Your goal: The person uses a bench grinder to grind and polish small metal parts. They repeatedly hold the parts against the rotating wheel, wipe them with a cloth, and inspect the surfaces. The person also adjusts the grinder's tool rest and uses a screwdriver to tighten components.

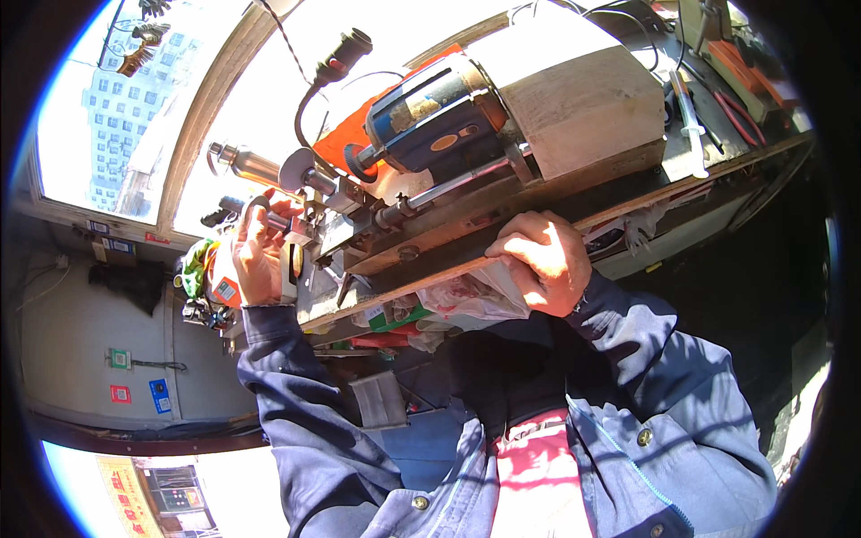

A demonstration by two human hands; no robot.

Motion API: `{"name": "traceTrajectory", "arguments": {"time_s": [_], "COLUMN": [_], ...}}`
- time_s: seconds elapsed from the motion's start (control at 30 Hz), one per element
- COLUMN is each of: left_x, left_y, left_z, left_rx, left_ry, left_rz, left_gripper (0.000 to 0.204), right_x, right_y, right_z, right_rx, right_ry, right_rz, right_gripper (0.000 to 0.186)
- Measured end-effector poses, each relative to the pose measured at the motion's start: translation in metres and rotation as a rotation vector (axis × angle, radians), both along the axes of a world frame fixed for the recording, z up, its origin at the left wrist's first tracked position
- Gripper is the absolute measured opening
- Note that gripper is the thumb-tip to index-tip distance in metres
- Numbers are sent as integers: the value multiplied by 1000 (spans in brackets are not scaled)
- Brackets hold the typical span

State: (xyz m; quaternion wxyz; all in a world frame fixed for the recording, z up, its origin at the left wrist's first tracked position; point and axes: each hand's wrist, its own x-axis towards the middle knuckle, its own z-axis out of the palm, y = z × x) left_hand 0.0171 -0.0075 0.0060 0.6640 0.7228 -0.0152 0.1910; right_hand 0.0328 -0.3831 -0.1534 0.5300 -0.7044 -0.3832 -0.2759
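A bench machine with a blue motor [421,121], a metal shaft [466,182] and a small clamp carriage [345,208] stands before me; it resembles a key-cutting machine. At its left end my left hand [257,260] is closed round a short metal handle [289,226], its fingertips partly hidden. A round grey disc [296,169] sits just above that hand. My right hand [547,260] is curled over the wooden bench's front edge [466,263], right of the carriage. Its fingertips point left, and what lies beneath the palm is hidden.
A pale box-shaped cover [583,99] adjoins the motor. A lamp on a bent neck [343,56] rises behind. A white syringe [689,125] and red cables [740,121] lie at the right. Plastic bags [471,294] fill the shelf below. Sunlit windows stand behind.
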Motion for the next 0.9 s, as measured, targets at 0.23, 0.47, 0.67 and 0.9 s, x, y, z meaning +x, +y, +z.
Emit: {"name": "traceTrajectory", "arguments": {"time_s": [0.23, 0.47, 0.67, 0.9], "left_x": [-6, 7, 15, 19], "left_y": [11, 34, 41, 65], "left_z": [6, -10, -22, -24], "left_rx": [-285, -464, -497, -533], "left_ry": [10, -1, -8, 11], "left_rz": [-296, -449, -383, -502], "left_gripper": [66, 79, 75, 70], "right_x": [0, 0, -1, -1], "right_y": [1, 0, -1, 0], "right_z": [1, 2, 4, 6], "right_rx": [-11, -18, -30, -44], "right_ry": [-17, -8, -16, -26], "right_rz": [-9, -8, -21, -30], "right_gripper": [23, 23, 22, 22]}}
